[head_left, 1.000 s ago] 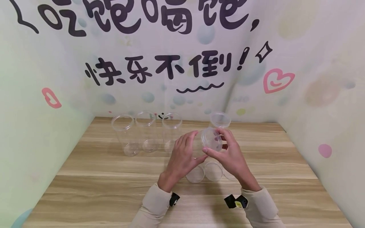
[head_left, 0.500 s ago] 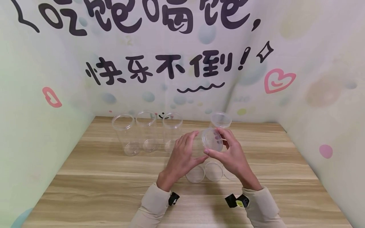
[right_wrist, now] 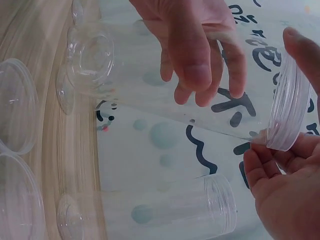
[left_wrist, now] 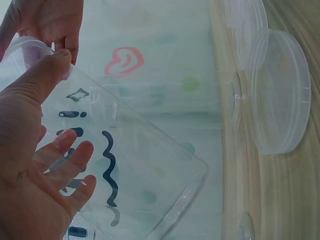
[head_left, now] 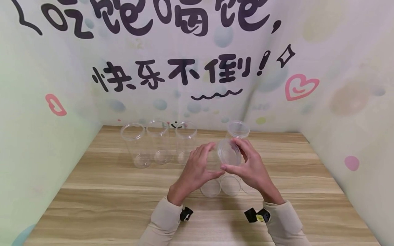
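Observation:
A clear plastic jar (left_wrist: 150, 150) is held up in the air, tilted, its lidded end turned toward the right hand. My left hand (head_left: 197, 167) wraps loosely round the jar's body, thumb on the near side and fingers on the far side. My right hand (head_left: 252, 167) grips the clear lid (head_left: 229, 152) at its rim, thumb below and fingers above. In the right wrist view, that lid (right_wrist: 287, 112) sits over the jar's mouth; whether it is fully seated cannot be told.
Three tall clear jars without visible lids, including one (head_left: 133, 147), stand at the back left. Behind the right hand stands another jar with a lid (head_left: 238, 129). Several loose lids, one of them (head_left: 210, 188) nearest the left wrist, lie on the wooden table (head_left: 117, 212).
The lid's face has turned slightly more toward the head camera. My right fingers have shifted along its rim, and my left fingers have spread a little.

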A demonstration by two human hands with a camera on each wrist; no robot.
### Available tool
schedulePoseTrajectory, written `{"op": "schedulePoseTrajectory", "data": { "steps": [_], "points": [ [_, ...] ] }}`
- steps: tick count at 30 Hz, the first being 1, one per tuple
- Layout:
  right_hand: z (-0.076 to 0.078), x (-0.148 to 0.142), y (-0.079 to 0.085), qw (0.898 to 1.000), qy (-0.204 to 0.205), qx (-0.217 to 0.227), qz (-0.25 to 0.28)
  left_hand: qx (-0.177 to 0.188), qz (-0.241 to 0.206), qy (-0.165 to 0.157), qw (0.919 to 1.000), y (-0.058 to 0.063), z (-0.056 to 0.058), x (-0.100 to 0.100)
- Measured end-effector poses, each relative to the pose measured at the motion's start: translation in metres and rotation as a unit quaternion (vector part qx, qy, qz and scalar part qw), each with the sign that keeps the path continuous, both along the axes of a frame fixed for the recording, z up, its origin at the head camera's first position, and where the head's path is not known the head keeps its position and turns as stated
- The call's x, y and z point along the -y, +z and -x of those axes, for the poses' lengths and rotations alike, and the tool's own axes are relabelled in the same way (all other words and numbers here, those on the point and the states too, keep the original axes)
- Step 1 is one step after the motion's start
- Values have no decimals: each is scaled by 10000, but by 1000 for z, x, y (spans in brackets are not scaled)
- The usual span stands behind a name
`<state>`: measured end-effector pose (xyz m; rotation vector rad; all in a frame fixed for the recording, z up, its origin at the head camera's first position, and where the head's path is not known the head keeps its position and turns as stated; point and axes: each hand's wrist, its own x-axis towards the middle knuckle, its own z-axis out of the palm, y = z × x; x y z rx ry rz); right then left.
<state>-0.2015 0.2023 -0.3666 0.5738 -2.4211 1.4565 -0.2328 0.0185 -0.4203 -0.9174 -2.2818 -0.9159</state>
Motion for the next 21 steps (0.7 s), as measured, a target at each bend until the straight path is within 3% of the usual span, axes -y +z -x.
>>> {"op": "schedulePoseTrajectory", "data": {
  "steps": [7, 11, 15, 21],
  "points": [
    [-6, 0, 9, 9995, 297, -136, -11, 261, -55, -260, 9993, 0, -1, 1],
    [-12, 5, 21, 9995, 238, -117, -160, 337, -101, -169, 9992, -2, -1, -3],
    [-10, 7, 20, 9998, 123, 121, -116, 205, -104, 124, 9997, -3, -2, -7],
    [-2, 6, 0, 9988, -74, 325, 370, -332, -63, 875, 9956, 0, -3, -9]
  ]
}}
